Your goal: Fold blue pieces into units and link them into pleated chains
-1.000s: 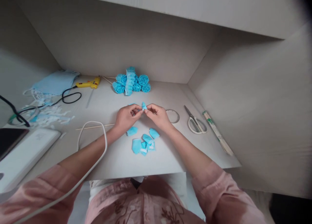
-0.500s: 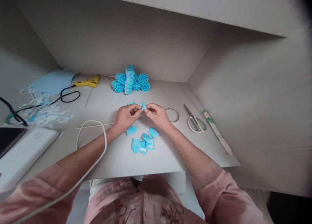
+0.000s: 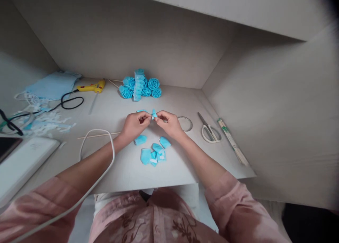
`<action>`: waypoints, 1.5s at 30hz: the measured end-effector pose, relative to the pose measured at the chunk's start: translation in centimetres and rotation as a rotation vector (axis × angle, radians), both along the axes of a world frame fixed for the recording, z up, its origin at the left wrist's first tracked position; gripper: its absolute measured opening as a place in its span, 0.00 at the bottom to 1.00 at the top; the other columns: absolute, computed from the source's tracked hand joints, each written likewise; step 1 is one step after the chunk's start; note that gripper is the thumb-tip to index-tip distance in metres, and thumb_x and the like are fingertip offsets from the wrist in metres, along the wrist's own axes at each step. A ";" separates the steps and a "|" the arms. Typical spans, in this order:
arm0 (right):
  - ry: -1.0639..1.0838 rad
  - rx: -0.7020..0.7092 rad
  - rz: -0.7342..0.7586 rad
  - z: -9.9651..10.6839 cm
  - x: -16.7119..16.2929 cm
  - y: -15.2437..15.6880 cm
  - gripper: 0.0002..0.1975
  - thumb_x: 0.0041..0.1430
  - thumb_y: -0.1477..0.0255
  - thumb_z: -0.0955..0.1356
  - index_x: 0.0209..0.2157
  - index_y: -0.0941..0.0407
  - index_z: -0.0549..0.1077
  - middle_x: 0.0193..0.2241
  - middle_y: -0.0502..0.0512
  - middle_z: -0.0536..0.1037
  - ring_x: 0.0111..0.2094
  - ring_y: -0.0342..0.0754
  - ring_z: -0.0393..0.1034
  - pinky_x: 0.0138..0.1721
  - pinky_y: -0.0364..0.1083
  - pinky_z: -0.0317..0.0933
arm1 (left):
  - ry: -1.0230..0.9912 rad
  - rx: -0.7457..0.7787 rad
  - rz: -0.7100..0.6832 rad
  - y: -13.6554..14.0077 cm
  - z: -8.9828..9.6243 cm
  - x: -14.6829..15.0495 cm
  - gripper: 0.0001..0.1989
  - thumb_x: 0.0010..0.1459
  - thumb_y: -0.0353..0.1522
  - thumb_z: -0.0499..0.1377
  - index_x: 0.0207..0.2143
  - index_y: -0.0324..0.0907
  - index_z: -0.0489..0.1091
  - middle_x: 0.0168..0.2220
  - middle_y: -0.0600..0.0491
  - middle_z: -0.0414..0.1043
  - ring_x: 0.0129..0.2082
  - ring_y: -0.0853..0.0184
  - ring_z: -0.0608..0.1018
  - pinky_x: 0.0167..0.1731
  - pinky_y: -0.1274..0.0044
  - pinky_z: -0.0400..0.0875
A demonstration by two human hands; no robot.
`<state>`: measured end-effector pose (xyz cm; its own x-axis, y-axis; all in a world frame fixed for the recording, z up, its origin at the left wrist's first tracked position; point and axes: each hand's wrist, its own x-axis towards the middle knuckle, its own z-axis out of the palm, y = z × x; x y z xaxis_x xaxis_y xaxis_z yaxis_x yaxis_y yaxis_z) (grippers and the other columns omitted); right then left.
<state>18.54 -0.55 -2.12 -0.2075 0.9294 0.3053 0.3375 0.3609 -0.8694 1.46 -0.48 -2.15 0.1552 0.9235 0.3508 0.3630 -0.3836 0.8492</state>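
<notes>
Between my two hands, above the middle of the table, is a small blue fabric petal (image 3: 154,113). My left hand (image 3: 135,125) pinches it from the left, fingertips together. From the other side my right hand (image 3: 169,123) grips it between thumb and fingers. Much of the petal is hidden by the fingertips. Below the hands lie a loose blue petal (image 3: 140,140), another petal (image 3: 165,142) and a small heap of blue pieces (image 3: 158,148). Part of one more blue piece (image 3: 141,110) shows behind my left hand.
Blue fabric roses (image 3: 147,87) lie at the back. A yellow glue gun (image 3: 92,86), face masks (image 3: 53,85) and scraps (image 3: 50,121) are left, with a white power bank (image 3: 34,158) and white cable (image 3: 114,147). On the right are a tape roll (image 3: 191,125), scissors (image 3: 210,132) and packed sticks (image 3: 233,142).
The whole view has shifted slightly, so everything appears a little further left. Both hands keep their pinch on the blue petal, whose visible tip looks slightly changed in shape.
</notes>
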 end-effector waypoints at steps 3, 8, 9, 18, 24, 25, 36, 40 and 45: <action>0.000 0.000 0.005 -0.1 0.0 0.1 0.09 0.54 0.65 0.66 0.27 0.56 0.69 0.24 0.48 0.70 0.27 0.42 0.62 0.33 0.42 0.57 | -0.002 -0.015 -0.003 0.0 0.1 0.0 0.10 0.50 0.36 0.56 0.27 0.39 0.74 0.22 0.55 0.71 0.23 0.71 0.70 0.25 0.81 0.63; -0.002 0.012 0.012 -0.3 0.0 0.1 0.08 0.54 0.66 0.66 0.27 0.56 0.69 0.24 0.48 0.70 0.28 0.42 0.63 0.33 0.41 0.57 | 0.009 -0.025 0.014 -0.1 0.3 0.1 0.10 0.49 0.36 0.57 0.27 0.39 0.73 0.22 0.56 0.71 0.23 0.71 0.70 0.26 0.80 0.63; -0.003 0.012 0.011 -0.3 -0.1 0.1 0.08 0.54 0.66 0.66 0.27 0.56 0.69 0.24 0.48 0.70 0.28 0.42 0.63 0.33 0.41 0.57 | 0.011 -0.022 0.013 -0.1 0.3 0.1 0.10 0.49 0.36 0.56 0.26 0.39 0.72 0.22 0.56 0.71 0.23 0.71 0.70 0.26 0.80 0.63; -0.003 -0.001 -0.008 0.2 -0.1 -0.1 0.09 0.53 0.65 0.66 0.26 0.56 0.68 0.24 0.48 0.68 0.28 0.42 0.61 0.33 0.42 0.57 | 0.003 -0.011 -0.005 0.0 0.2 0.1 0.10 0.49 0.37 0.57 0.27 0.39 0.73 0.21 0.56 0.70 0.22 0.72 0.69 0.24 0.81 0.63; -0.022 -0.002 -0.006 0.0 -0.2 -0.1 0.09 0.53 0.65 0.66 0.26 0.56 0.68 0.24 0.48 0.70 0.28 0.42 0.62 0.34 0.42 0.57 | 0.036 0.001 0.004 -0.2 0.3 0.1 0.09 0.49 0.36 0.56 0.25 0.39 0.72 0.20 0.57 0.69 0.22 0.72 0.69 0.25 0.81 0.63; -0.025 -0.003 -0.006 0.0 -0.2 -0.1 0.09 0.53 0.65 0.66 0.26 0.56 0.69 0.24 0.49 0.70 0.28 0.42 0.63 0.34 0.42 0.57 | 0.040 -0.001 0.005 -0.2 0.3 0.1 0.09 0.49 0.35 0.55 0.25 0.40 0.72 0.20 0.57 0.69 0.22 0.72 0.69 0.25 0.81 0.63; -0.006 -0.036 0.008 -0.3 0.0 0.1 0.09 0.54 0.64 0.67 0.28 0.56 0.71 0.25 0.49 0.72 0.29 0.43 0.64 0.35 0.42 0.58 | 0.009 -0.036 -0.022 0.0 0.2 -0.1 0.09 0.48 0.35 0.55 0.24 0.39 0.71 0.20 0.57 0.67 0.23 0.71 0.68 0.26 0.80 0.62; 0.017 -0.047 0.010 -0.2 0.0 0.1 0.10 0.53 0.64 0.67 0.27 0.56 0.70 0.24 0.48 0.69 0.27 0.42 0.61 0.33 0.42 0.57 | -0.021 -0.064 -0.032 0.0 0.2 -0.1 0.10 0.48 0.35 0.55 0.26 0.39 0.73 0.21 0.56 0.68 0.23 0.71 0.68 0.25 0.80 0.62; 0.056 -0.049 0.021 0.0 0.0 0.0 0.11 0.53 0.63 0.67 0.26 0.57 0.68 0.22 0.47 0.66 0.25 0.41 0.58 0.31 0.41 0.55 | -0.056 -0.084 -0.037 0.0 0.2 0.0 0.12 0.49 0.38 0.58 0.27 0.39 0.74 0.21 0.56 0.69 0.23 0.71 0.68 0.25 0.80 0.62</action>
<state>18.51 -0.53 -2.10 -0.2108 0.9392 0.2710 0.2808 0.3237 -0.9035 1.48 -0.50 -1.99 0.1724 0.9439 0.2818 0.3008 -0.3229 0.8974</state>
